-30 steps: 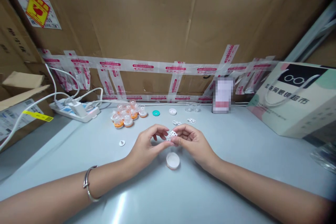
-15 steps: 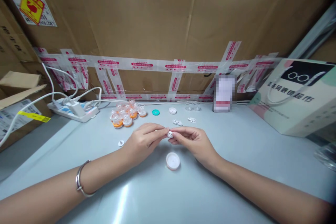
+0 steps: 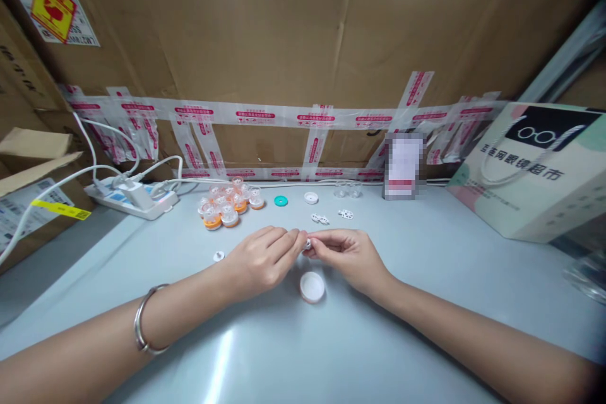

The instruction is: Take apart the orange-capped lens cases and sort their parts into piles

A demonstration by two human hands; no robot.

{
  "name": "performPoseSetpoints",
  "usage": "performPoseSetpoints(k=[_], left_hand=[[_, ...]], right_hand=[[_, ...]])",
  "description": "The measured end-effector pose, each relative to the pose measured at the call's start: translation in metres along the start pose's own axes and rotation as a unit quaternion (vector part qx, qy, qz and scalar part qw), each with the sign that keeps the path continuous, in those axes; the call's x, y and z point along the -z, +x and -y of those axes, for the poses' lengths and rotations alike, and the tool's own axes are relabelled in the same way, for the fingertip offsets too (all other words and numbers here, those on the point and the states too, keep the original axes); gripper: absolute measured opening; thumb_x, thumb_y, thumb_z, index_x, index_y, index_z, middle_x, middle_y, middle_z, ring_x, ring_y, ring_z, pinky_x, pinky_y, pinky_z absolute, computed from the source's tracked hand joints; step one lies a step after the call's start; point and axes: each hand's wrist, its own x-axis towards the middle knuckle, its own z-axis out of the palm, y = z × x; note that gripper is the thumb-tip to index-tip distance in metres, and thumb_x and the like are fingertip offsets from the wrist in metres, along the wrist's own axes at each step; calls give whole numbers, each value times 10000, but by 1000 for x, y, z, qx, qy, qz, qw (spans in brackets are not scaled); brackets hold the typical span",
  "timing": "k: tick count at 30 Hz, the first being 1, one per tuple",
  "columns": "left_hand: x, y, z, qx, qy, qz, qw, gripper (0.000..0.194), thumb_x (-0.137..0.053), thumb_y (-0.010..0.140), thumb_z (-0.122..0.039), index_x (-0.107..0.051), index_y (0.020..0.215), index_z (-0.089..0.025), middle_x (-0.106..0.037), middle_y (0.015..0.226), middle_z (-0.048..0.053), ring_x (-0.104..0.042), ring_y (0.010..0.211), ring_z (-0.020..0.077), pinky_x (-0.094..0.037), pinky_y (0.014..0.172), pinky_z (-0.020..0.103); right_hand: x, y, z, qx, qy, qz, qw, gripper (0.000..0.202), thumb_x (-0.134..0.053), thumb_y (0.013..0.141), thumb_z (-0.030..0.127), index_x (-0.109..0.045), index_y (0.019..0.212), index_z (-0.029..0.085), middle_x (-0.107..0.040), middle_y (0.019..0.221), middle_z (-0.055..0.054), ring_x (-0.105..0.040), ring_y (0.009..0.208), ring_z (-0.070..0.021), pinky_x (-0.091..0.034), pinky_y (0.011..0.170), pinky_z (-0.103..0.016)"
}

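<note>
A small white part [image 3: 308, 243] is pinched between the fingertips of both hands, mostly covered by them. My left hand [image 3: 267, 260], with a silver bangle on its wrist, closes on it from the left. From the right, my right hand [image 3: 353, 255] grips it between thumb and fingers. Just below the hands sits a round white cup-like piece [image 3: 312, 287]. Small white perforated pieces [image 3: 320, 219] lie beyond the fingers, with another perforated piece [image 3: 346, 214] to their right. A small white disc [image 3: 218, 256] rests left of my left hand.
Clustered clear-topped orange and white units [image 3: 227, 205] stand at the back left. Behind are a teal ring [image 3: 281, 201], a white ring [image 3: 311, 198] and clear caps [image 3: 348, 189]. A power strip [image 3: 151, 202], a phone-like object [image 3: 404, 167] and a paper bag [image 3: 530, 170] flank them.
My left fingers have curled further over the small white part, so less of it shows. The part stays between both hands. The view has shifted slightly.
</note>
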Motion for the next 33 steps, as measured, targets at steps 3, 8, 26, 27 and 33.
performPoseSetpoints(k=[3, 8, 26, 27, 33], left_hand=[[-1, -2, 1, -15, -1, -7, 1000, 234, -404, 849, -69, -491, 1064, -42, -668, 870, 132, -605, 683, 173, -518, 605, 308], [-4, -6, 2, -31, -10, -18, 999, 276, -406, 848, -69, -467, 1115, -42, -666, 895, 144, -614, 692, 175, -526, 615, 319], [-12, -8, -1, 0, -83, -26, 996, 268, -496, 820, -84, -481, 1088, -70, -676, 818, 106, -608, 679, 159, -526, 613, 298], [-14, -9, -1, 9, -92, -27, 995, 266, -499, 823, -95, -483, 1088, -79, -675, 812, 98, -608, 679, 154, -522, 607, 289], [-17, -14, 1, 112, -142, -32, 983, 201, -496, 836, -160, -549, 1029, -140, -671, 825, 67, -611, 709, 137, -508, 636, 267]], right_hand=[[0, -1, -1, 0, 14, -1, 1000, 225, -635, 723, 323, -706, 918, 238, -712, 806, -26, -660, 761, -170, -541, 766, -334], [0, -3, -3, -19, 42, -9, 999, 244, -653, 699, 353, -718, 884, 208, -710, 764, -38, -661, 725, -172, -553, 736, -338], [-6, 6, -3, -164, 108, -10, 980, 320, -726, 583, 387, -685, 778, 136, -659, 605, -13, -633, 585, -114, -528, 625, -251], [-4, 7, -3, -165, 97, -16, 981, 314, -728, 576, 386, -679, 757, 134, -652, 596, -9, -623, 571, -110, -519, 610, -247], [33, 24, -1, -45, -160, -105, 980, 231, -647, 665, 362, -686, 751, 152, -639, 662, -21, -540, 562, -114, -429, 549, -255]])
